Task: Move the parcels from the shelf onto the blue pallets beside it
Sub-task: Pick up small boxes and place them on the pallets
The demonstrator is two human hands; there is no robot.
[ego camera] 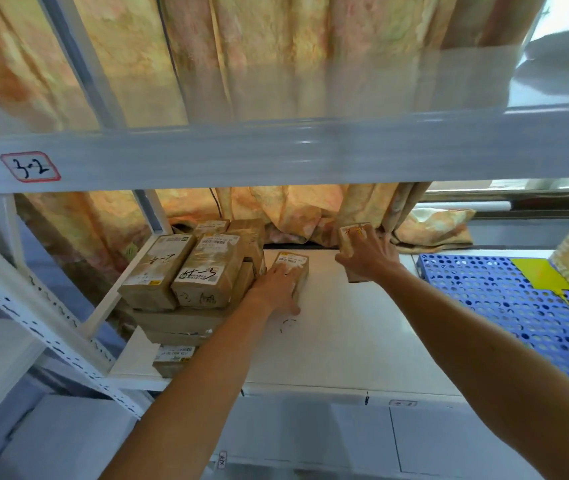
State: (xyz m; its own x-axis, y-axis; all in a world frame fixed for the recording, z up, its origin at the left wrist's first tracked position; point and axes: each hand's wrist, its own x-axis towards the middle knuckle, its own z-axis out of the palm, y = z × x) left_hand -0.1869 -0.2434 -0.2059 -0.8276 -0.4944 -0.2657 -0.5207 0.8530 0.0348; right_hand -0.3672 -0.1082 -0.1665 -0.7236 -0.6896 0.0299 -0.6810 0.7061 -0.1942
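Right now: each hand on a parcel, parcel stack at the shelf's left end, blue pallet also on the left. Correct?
No. The head view shows the blue pallet right of the shelf, not left. Rest holds: left hand on the flat parcel, right hand grips the upright parcel, parcel stack at the shelf's left end.

Flowered orange-yellow curtain [276,64] hanging behind, its hem bunched low at the right, thin black cable [215,202] before it, red-framed label [30,167] – handwritten "3-2", yellow sheet [539,275] at right, bright window [567,46] – upper right corner
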